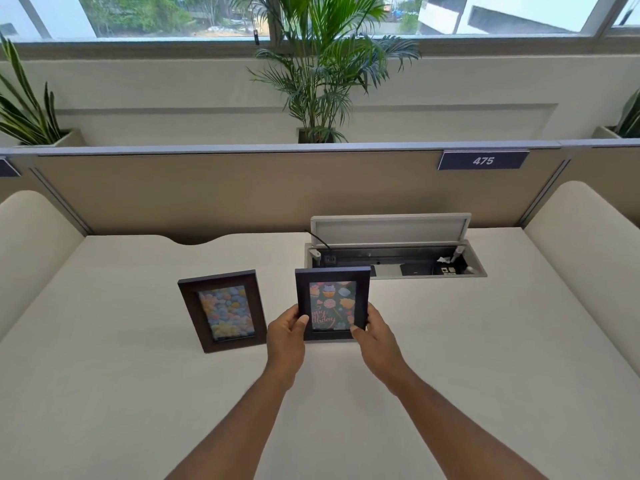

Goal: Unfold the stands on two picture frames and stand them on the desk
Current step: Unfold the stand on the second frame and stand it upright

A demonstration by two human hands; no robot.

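Note:
Two dark picture frames are upright near the middle of the white desk (pixel 450 341). The brown frame (pixel 223 310) with a pastel picture stands by itself on the left, leaning back a little. The black frame (pixel 333 303) shows a birthday picture with cupcakes and faces me. My left hand (pixel 287 336) grips its lower left edge and my right hand (pixel 375 336) grips its lower right corner. Its bottom edge sits at or just above the desk; I cannot tell which. The stands behind both frames are hidden.
An open cable box (pixel 394 258) with its lid raised is set into the desk just behind the black frame. A beige partition (pixel 242 192) with a sign reading 475 closes the back. Cream side panels flank the desk. Potted plants stand beyond the partition.

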